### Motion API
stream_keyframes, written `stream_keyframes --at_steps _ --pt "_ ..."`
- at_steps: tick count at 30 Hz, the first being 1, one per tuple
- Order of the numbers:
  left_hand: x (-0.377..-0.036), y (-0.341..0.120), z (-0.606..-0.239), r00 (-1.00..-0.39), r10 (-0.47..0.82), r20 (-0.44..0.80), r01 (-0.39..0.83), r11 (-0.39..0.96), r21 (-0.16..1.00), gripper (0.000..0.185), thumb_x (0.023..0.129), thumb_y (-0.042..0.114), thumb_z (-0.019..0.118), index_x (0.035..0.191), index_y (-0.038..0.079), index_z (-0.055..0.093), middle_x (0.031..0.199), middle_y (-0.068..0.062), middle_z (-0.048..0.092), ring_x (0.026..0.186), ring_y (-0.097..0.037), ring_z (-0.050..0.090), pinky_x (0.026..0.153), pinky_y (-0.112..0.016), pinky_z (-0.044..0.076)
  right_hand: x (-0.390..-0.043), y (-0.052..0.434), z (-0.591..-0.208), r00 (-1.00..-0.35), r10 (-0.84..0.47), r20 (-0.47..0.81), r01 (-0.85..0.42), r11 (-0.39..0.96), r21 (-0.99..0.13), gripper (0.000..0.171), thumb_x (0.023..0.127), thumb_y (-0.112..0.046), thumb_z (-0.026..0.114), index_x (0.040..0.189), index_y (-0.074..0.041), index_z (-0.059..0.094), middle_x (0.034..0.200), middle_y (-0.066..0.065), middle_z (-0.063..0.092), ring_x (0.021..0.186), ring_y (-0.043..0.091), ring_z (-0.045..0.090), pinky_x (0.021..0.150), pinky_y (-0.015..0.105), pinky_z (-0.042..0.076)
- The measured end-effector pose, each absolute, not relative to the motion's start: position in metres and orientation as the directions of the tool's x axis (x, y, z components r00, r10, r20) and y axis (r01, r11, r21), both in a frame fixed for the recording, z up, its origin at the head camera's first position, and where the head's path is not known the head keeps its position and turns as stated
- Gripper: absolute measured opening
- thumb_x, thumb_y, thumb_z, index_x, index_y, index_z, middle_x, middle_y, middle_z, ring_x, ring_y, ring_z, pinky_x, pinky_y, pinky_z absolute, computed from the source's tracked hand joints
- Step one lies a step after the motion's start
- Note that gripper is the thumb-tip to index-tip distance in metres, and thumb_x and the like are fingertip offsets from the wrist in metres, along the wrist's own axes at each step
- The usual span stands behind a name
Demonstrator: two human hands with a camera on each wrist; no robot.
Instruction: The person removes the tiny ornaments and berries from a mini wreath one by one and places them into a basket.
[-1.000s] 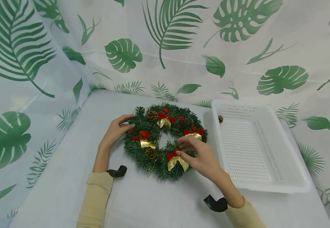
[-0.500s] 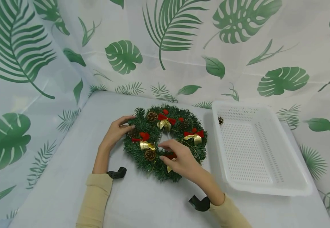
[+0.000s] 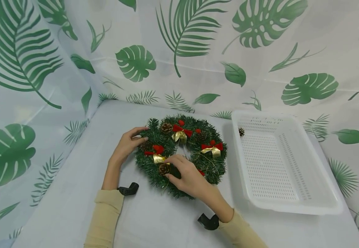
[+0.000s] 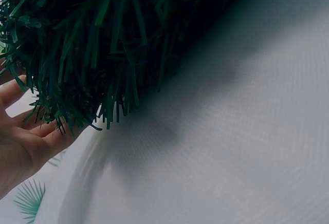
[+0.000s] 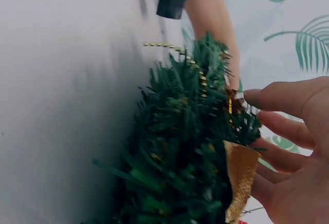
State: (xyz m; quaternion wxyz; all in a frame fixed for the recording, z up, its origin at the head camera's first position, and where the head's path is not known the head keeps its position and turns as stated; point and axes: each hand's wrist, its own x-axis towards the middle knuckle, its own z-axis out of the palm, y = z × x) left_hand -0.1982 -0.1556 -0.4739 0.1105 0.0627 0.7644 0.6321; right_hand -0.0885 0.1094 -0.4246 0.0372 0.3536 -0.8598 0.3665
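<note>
A green tinsel wreath lies on the white table, trimmed with pine cones and red-and-gold bows, one of them a bow at its right. My left hand grips the wreath's left edge, thumb and fingers sunk in the needles; the left wrist view shows that edge raised over the cloth. At the wreath's front left, my right hand has thumb and fingertips round a pine cone. In the right wrist view, the thumb meets the cone beside a gold ribbon. The right hand hides most of the front bow.
A white perforated plastic basket stands right of the wreath, a small pine cone at its left wall. Leaf-printed cloth hangs behind the table and at the left. Black wrist mounts sit on both forearms.
My right hand has moved left across the wreath's front, from the front bow to the pine cone at the front left. My left hand keeps its place on the wreath.
</note>
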Motion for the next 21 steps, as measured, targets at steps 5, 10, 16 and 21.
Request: stream_keyframes --at_steps 5,10,16,21 --pt "-0.198 -0.155 -0.474 -0.969 0.229 -0.096 -0.051 0.193 0.98 0.048 0.101 0.022 0.068 0.148 0.019 0.057 0.162 -0.01 0.041 0.134 -0.036 0.058 0.094 -0.043 0.05 -0.087 0.105 -0.428 -0.752 -0.593 0.289 -0.63 0.514 -0.582 0.038 0.093 -0.009 0.077 0.128 -0.003 0.064 0.128 0.009 0.063 0.117 0.024 0.064 0.094 0.038 0.057" --pt "-0.199 -0.154 -0.474 -0.969 0.23 -0.09 -0.046 0.191 0.98 0.048 0.101 0.022 0.068 0.148 0.018 0.057 0.161 -0.011 0.042 0.131 -0.036 0.06 0.089 -0.041 0.049 -0.088 0.102 -0.431 -0.75 -0.601 0.278 -0.633 0.53 -0.564 0.039 0.093 -0.008 0.077 0.129 -0.003 0.063 0.128 0.009 0.064 0.118 0.024 0.064 0.095 0.037 0.057" --pt "-0.199 -0.154 -0.475 -0.969 0.229 -0.091 -0.047 0.191 0.981 0.047 0.101 0.023 0.069 0.147 0.019 0.058 0.159 -0.009 0.044 0.13 -0.035 0.061 0.091 -0.043 0.05 -0.089 0.101 -0.435 -0.736 -0.618 0.276 -0.65 0.533 -0.541 0.039 0.093 -0.007 0.077 0.129 -0.003 0.064 0.127 0.01 0.064 0.116 0.024 0.064 0.093 0.035 0.057" --pt "-0.199 -0.155 -0.475 -0.969 0.228 -0.096 -0.051 0.195 0.979 0.047 0.1 0.024 0.069 0.146 0.02 0.058 0.159 -0.01 0.044 0.13 -0.036 0.06 0.093 -0.044 0.05 -0.089 0.099 -0.438 -0.722 -0.621 0.306 -0.675 0.536 -0.507 0.038 0.091 -0.006 0.078 0.126 -0.003 0.065 0.126 0.011 0.065 0.116 0.025 0.064 0.093 0.035 0.057"
